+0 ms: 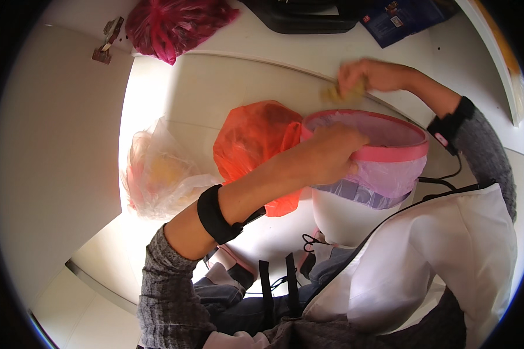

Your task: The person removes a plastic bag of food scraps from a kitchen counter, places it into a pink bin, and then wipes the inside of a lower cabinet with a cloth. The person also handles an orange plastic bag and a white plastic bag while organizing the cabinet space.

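My left hand [334, 152] is closed on the near left part of a pink rim [395, 152] on a white waste bin [343, 218]. A thin translucent pinkish liner bag [388, 174] is folded out over that rim and hangs down the outside. Beyond the bin, my right hand [364, 75] pinches a small yellowish thing [343, 92], too blurred to name. Left of the bin stands an orange-red plastic bag [257, 135], partly covered by my left forearm.
A clear plastic bag [161, 174] with yellow and reddish contents lies farther left. On the cabinet shelf [253, 41] are a magenta plastic bag [174, 26], a black case [305, 19] and a dark blue printed package [401, 22]. A white cabinet door [65, 131] with a metal hinge [108, 39] stands at left.
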`<state>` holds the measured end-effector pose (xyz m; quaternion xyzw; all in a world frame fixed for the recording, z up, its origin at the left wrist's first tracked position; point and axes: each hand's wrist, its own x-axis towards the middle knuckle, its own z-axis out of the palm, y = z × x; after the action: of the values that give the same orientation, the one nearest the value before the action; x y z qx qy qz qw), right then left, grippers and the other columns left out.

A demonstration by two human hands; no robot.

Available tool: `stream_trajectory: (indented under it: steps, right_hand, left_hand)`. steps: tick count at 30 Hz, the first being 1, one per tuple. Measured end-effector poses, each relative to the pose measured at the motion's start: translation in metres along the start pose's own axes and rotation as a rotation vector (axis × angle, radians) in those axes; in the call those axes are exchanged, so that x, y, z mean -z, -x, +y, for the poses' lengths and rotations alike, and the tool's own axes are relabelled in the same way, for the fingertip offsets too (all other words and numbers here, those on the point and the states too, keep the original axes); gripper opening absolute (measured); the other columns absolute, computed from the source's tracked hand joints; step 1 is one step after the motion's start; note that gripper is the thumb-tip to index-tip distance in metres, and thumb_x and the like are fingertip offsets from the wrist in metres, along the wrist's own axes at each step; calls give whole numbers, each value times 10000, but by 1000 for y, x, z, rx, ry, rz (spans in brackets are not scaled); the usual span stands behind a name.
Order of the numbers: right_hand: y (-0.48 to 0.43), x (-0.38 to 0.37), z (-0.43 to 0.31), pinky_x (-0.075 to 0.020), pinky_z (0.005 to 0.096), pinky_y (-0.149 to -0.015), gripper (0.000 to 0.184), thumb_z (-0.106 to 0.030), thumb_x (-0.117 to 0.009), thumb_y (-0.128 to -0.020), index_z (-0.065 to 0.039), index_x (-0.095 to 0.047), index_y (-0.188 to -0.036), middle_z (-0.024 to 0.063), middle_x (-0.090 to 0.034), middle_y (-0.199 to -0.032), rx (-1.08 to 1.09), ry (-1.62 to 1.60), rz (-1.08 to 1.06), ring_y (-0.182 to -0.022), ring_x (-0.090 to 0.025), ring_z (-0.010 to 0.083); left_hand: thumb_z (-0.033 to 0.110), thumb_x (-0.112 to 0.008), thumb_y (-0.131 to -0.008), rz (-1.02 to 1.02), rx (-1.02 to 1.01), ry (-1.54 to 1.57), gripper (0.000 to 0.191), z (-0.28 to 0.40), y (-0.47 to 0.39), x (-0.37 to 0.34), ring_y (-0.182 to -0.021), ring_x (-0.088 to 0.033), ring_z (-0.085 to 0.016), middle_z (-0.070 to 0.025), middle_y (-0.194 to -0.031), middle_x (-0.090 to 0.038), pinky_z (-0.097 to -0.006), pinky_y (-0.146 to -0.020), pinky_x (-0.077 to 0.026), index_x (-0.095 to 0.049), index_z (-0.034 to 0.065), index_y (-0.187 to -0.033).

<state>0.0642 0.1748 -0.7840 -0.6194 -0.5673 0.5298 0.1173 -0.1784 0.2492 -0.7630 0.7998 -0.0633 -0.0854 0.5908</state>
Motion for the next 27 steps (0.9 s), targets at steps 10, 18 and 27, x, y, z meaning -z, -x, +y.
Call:
stream_trajectory:
  steps: [10,18,27]
  right_hand:
    - [100,14,-52,-452,279,-941,423,54,-578,-739,10,-640,-1155,71,-639,-1109,-289,-348,311,-1024,-588,155]
    - [143,12,2,-438,337,-987,508,-84,-589,-893,8,-431,-1367,101,-550,-1282,-286,-838,582,-1168,-536,183]
    - [168,13,88,-462,329,-879,346,-129,-606,-903,-69,-508,-1229,40,-567,-1191,-428,-586,693,-1061,-558,168]
  left_hand:
    - [8,-666,-728,-38,-142,-134,135,22,3,-24,-949,-536,-354,-154,-930,-578,-438,-815,-414,-601,-2,-846]
    - [7,-681,-732,-41,-242,-219,138,33,12,-31,-904,-508,-306,-108,-858,-546,-438,-787,-410,-559,23,-794]
    - [-2,-680,-741,-70,-160,-176,169,32,2,-24,-938,-513,-318,-115,-909,-567,-429,-808,-412,-584,3,-881]
